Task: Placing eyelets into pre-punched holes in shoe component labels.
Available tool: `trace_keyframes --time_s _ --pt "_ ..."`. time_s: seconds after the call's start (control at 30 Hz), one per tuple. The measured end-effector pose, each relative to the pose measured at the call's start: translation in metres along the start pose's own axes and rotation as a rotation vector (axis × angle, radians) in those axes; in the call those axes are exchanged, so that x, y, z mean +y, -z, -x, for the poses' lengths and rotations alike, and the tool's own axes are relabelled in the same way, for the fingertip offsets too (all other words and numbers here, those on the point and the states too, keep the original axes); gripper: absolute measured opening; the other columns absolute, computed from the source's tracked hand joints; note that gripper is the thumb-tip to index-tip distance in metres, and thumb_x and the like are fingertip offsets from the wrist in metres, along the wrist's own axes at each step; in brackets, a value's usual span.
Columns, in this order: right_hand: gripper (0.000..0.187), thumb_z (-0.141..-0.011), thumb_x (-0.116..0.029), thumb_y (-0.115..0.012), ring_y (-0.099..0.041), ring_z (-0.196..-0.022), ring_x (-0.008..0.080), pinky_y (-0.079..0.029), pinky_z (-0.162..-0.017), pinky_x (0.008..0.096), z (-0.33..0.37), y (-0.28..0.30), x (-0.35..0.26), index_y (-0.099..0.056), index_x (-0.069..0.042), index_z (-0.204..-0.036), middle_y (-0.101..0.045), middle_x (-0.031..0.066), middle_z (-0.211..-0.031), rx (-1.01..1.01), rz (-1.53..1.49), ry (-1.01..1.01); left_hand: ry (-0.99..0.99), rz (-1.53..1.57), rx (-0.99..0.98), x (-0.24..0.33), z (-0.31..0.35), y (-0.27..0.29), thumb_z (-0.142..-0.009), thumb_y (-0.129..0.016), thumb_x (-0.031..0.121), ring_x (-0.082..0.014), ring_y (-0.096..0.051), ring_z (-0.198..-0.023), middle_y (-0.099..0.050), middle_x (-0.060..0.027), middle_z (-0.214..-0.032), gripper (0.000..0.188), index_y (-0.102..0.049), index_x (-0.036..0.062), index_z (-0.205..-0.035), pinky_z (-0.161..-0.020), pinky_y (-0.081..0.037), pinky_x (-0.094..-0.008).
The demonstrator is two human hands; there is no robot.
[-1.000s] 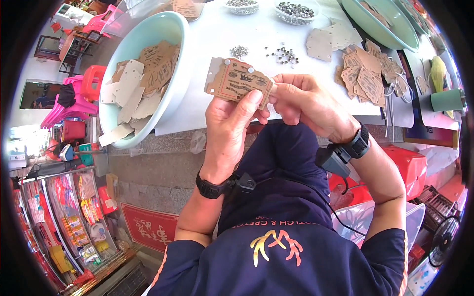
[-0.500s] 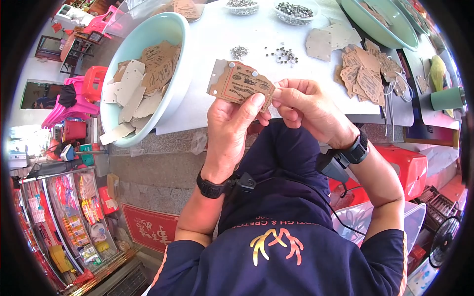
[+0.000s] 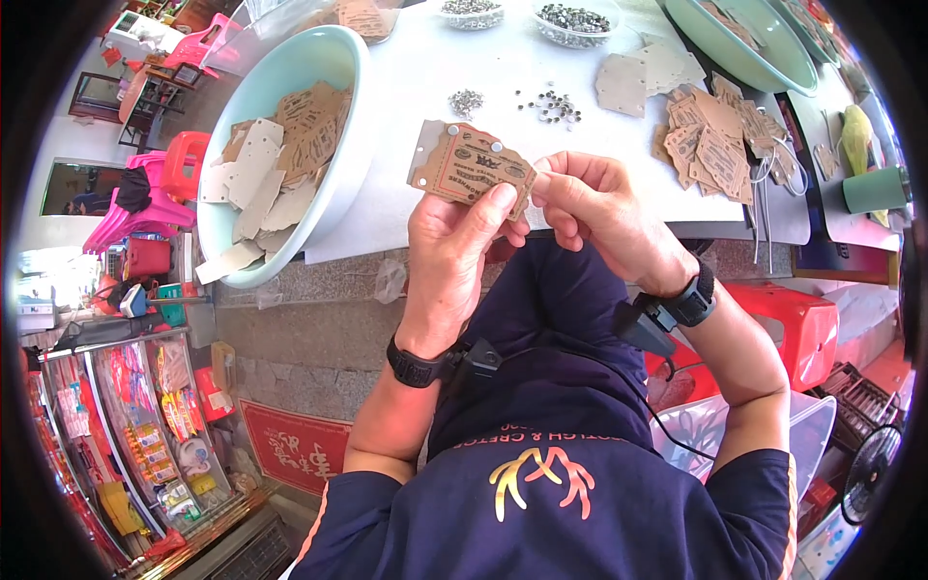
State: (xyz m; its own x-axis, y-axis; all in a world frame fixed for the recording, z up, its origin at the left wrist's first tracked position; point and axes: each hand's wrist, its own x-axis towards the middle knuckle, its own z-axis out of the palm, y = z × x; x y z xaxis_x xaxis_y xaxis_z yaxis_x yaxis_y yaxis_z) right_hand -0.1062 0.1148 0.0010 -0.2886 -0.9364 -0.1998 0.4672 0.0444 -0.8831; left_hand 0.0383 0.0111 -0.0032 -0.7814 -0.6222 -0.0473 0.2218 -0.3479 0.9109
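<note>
Over the table's near edge, my left hand (image 3: 450, 234) grips a brown printed cardboard tag (image 3: 464, 166), thumb on its face and fingers underneath. A plain grey card edge shows behind the tag's left end, and small silvery studs dot its upper part. My right hand (image 3: 601, 205) is closed in a pinch at the tag's right corner; any small piece between those fingertips is hidden. Beyond the tag lie a little pile of silvery metal fasteners (image 3: 466, 103) and a scatter of darker round fasteners (image 3: 552, 105).
At left stands a pale green tub (image 3: 360, 116) of brown and grey cards. Brown tags (image 3: 713, 153) and grey cards (image 3: 622, 83) lie right on the white table (image 3: 406, 87). Clear bowls of fasteners (image 3: 577, 41) stand at the back, another green tub (image 3: 773, 72) back right.
The tag tilts slightly differently and has shifted a touch downward. Both hands keep nearly the same place and the same hold.
</note>
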Motion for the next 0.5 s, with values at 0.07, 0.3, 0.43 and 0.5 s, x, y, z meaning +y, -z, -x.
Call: trace_keyframes --time_s 0.07,0.3,0.43,0.5 --pt "0.019 -0.096 -0.021 -0.060 -0.045 -0.054 0.0027 -0.041 -0.050 0.0187 -0.0002 -0.0028 0.0012 -0.061 -0.003 -0.092 -0.050 -0.0040 -0.064 0.052 0.083 0.070 0.000 0.009 -0.002 -0.0010 -0.0009 -0.0003 -0.093 -0.061 0.012 -0.0130 -0.059 -0.072 -0.065 -0.0053 -0.096 0.020 -0.060 0.0024 -0.111 -0.062 -0.048 -0.0266" --pt "0.020 -0.096 -0.022 -0.059 -0.048 -0.058 0.0023 -0.042 -0.049 0.0186 -0.0006 -0.0039 0.0009 -0.060 -0.003 -0.093 -0.052 -0.0028 -0.067 0.034 0.049 0.071 -0.027 0.042 -0.002 -0.0007 -0.0028 -0.0018 -0.093 -0.061 0.011 -0.0128 -0.058 -0.073 -0.065 -0.0054 -0.096 0.020 -0.060 0.0025 -0.112 -0.063 -0.048 -0.0268" --pt "0.026 -0.094 -0.029 -0.062 -0.049 -0.053 0.0032 -0.042 -0.049 0.0185 -0.0014 -0.0029 0.0010 -0.061 -0.003 -0.092 -0.054 -0.0028 -0.064 0.019 -0.015 0.068 -0.069 0.025 0.000 -0.0036 -0.0045 -0.0033 -0.094 -0.060 0.011 -0.0129 -0.058 -0.075 -0.065 -0.0059 -0.097 0.021 -0.059 0.0027 -0.113 -0.063 -0.047 -0.0266" --pt "0.026 -0.094 -0.030 -0.062 -0.049 -0.053 0.0037 -0.042 -0.049 0.0190 -0.0016 -0.0045 0.0007 -0.061 -0.003 -0.091 -0.054 -0.0027 -0.063 0.042 0.013 0.069 -0.063 -0.004 0.002 -0.0044 -0.0051 -0.0024 -0.094 -0.060 0.011 -0.0129 -0.058 -0.075 -0.065 -0.0059 -0.098 0.021 -0.058 0.0025 -0.113 -0.064 -0.047 -0.0265"
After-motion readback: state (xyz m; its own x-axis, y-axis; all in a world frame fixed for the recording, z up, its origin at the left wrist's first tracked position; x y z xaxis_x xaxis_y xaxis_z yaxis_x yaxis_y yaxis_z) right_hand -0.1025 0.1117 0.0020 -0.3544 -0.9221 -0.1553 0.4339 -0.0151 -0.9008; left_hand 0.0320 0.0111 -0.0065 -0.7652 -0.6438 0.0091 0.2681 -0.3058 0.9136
